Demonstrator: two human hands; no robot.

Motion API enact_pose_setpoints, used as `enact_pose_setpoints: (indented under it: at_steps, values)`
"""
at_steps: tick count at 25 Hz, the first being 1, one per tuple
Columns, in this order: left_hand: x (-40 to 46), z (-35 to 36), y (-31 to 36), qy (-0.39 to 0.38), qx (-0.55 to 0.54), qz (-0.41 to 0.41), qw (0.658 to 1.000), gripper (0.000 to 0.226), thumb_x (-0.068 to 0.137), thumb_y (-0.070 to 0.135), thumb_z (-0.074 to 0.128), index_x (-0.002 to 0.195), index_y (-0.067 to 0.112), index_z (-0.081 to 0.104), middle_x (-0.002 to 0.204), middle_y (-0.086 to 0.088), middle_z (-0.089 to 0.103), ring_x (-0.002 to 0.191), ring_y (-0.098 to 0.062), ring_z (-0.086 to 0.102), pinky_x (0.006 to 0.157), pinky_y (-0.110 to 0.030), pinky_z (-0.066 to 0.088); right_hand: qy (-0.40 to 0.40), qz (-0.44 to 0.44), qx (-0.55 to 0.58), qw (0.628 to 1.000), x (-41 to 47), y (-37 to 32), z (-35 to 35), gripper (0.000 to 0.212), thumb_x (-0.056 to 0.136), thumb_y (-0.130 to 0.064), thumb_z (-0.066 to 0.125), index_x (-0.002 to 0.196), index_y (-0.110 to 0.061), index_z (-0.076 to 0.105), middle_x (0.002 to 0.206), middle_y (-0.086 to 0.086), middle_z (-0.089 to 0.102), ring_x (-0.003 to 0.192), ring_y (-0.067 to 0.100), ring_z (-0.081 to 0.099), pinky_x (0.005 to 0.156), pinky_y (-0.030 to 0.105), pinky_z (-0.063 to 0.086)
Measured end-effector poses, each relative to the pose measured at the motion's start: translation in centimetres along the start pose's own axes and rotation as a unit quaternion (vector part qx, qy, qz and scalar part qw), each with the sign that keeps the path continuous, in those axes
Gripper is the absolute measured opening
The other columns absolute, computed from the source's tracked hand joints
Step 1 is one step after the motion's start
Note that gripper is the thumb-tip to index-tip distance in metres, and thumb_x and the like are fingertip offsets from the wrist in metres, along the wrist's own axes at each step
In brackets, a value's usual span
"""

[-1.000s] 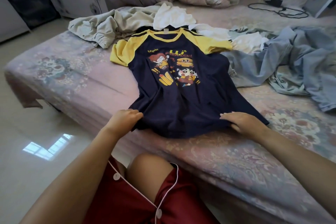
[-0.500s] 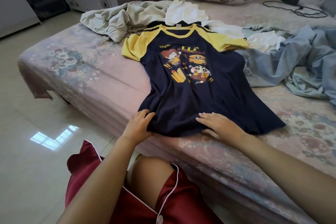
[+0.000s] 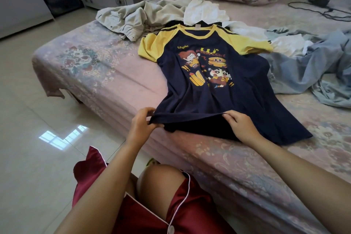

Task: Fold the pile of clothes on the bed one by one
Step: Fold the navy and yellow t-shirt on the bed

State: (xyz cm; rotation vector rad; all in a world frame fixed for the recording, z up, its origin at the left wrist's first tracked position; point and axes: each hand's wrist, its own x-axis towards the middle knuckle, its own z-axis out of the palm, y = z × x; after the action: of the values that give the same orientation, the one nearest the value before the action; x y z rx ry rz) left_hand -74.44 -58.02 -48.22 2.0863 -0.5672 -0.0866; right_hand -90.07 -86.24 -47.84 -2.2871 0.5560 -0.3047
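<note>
- navy t-shirt [image 3: 212, 89] with yellow sleeves lies face up on the bed [image 3: 106, 74], cartoon print showing, collar away from the person and hem at the near edge. laid out flat, most likely so it can be folded cleanly.
- left hand [image 3: 141, 123] pinches the hem at the shirt's near-left corner, thumb and fingers closed on the cloth and raising it slightly off the mattress.
- right hand [image 3: 241, 125] pinches the same hem further along, toward the shirt's middle, fingers curled over the edge. the stretch of hem between the two hands is lifted and drawn taut; the shirt's far-right corner lies flat, untouched.
- judgement: the twin pinch on the hem reads as the start of a fold, bottom edge to be carried up toward the collar, or a tug to smooth the body first. which of the two cannot be told.
- unfolded garments wait beyond the shirt: a beige garment [image 3: 133, 15] beyond its left sleeve, a white garment [image 3: 205, 11] just beyond the collar, pale blue clothing [image 3: 311, 66] beside its right sleeve.
- no folded stack is visible near the shirt; the task appears to be at an early stage.
- risk noted: the right sleeve overlaps the white and blue pieces and may drag them when the shirt moves.
</note>
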Motion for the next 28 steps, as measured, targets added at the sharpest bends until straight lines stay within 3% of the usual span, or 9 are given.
enact_pose_setpoints:
  at_steps: [7,11,13,15,18,20,21,24,28]
  values:
    - [0.8,-1.1,0.8,0.01,-0.005,0.02,1.0,0.034,0.072,0.007,0.079,0.104,0.003,0.071,0.109,-0.003,0.055,0.094,-0.013,0.06,0.088,-0.015,0.047,0.048,0.059,0.061,0.995,1.9,-0.1,-0.2,0.021,0.098,-0.02,0.05,0.096,-0.008,0.067,0.089,0.001,0.064,0.091,0.02,0.059,0.076,0.03,0.04]
    - [1.3,-1.3,2.2,0.046,-0.084,-0.037,0.995,0.024,0.076,0.003,0.075,0.099,0.003,0.072,0.104,-0.007,0.06,0.08,0.005,0.06,0.074,-0.004,0.046,0.054,0.059,0.063,0.995,2.1,-0.5,-0.7,0.019,0.096,-0.02,0.052,0.095,-0.008,0.067,0.088,0.001,0.065,0.091,0.021,0.06,0.074,0.03,0.04]
    - [1.9,-1.3,2.4,0.082,-0.078,-0.031,0.993,0.024,0.076,0.0,0.074,0.099,-0.005,0.07,0.092,-0.004,0.06,0.073,0.004,0.061,0.07,-0.003,0.046,0.037,0.022,0.032,0.999,1.5,-0.6,-0.9,0.019,0.094,-0.025,0.056,0.095,-0.011,0.068,0.09,-0.001,0.068,0.091,0.018,0.061,0.076,0.03,0.042]
    - [2.6,-1.3,2.6,0.091,-0.055,-0.01,0.994,0.021,0.077,0.001,0.073,0.096,-0.007,0.07,0.087,-0.002,0.058,0.077,-0.009,0.061,0.071,-0.003,0.046,-0.022,-0.035,-0.034,0.999,0.3,0.4,-1.6,0.032,0.09,-0.043,0.057,0.102,-0.016,0.068,0.1,-0.004,0.069,0.096,0.015,0.062,0.083,0.03,0.045]
    - [3.3,-1.0,3.7,0.095,0.004,0.033,0.995,0.01,0.082,0.012,0.072,0.089,0.004,0.072,0.088,-0.008,0.065,0.074,-0.006,0.059,0.073,-0.013,0.047,-0.095,-0.124,-0.144,0.977,-1.9,3.8,-4.4,0.072,0.082,-0.072,0.041,0.127,-0.018,0.059,0.124,-0.005,0.062,0.115,0.012,0.053,0.097,0.022,0.037]
    - [3.4,-0.6,4.8,0.1,0.035,0.028,0.994,0.008,0.086,0.021,0.069,0.087,0.013,0.072,0.081,-0.004,0.066,0.075,-0.015,0.06,0.076,-0.031,0.048,-0.088,-0.141,-0.233,0.958,-3.1,6.7,-7.0,0.082,0.082,-0.076,0.034,0.135,-0.016,0.052,0.134,0.003,0.057,0.125,0.02,0.05,0.104,0.032,0.037]
    - [3.3,-0.6,5.4,0.104,0.043,0.024,0.993,0.009,0.087,0.023,0.067,0.088,0.014,0.071,0.079,-0.002,0.065,0.076,-0.017,0.06,0.075,-0.033,0.047,-0.087,-0.151,-0.278,0.945,-3.7,8.0,-8.1,0.083,0.083,-0.076,0.031,0.137,-0.016,0.05,0.137,0.007,0.054,0.128,0.024,0.049,0.104,0.039,0.039]
    - [3.5,0.3,6.3,0.091,0.032,0.014,0.995,0.013,0.083,0.019,0.072,0.094,0.012,0.07,0.085,0.0,0.065,0.077,-0.004,0.059,0.075,-0.021,0.044,-0.095,-0.16,-0.355,0.916,-4.9,11.2,-9.8,0.079,0.086,-0.072,0.031,0.137,-0.014,0.051,0.139,0.012,0.051,0.126,0.033,0.05,0.099,0.048,0.041]
    - [3.9,-0.3,6.7,0.054,0.016,-0.032,0.998,0.035,0.075,0.009,0.078,0.108,0.005,0.069,0.098,-0.005,0.066,0.094,-0.018,0.06,0.089,-0.032,0.047,-0.056,-0.111,-0.294,0.948,-4.7,11.9,-9.7,0.064,0.083,-0.035,0.068,0.138,-0.009,0.048,0.14,0.02,0.048,0.123,0.037,0.052,0.098,0.047,0.044]
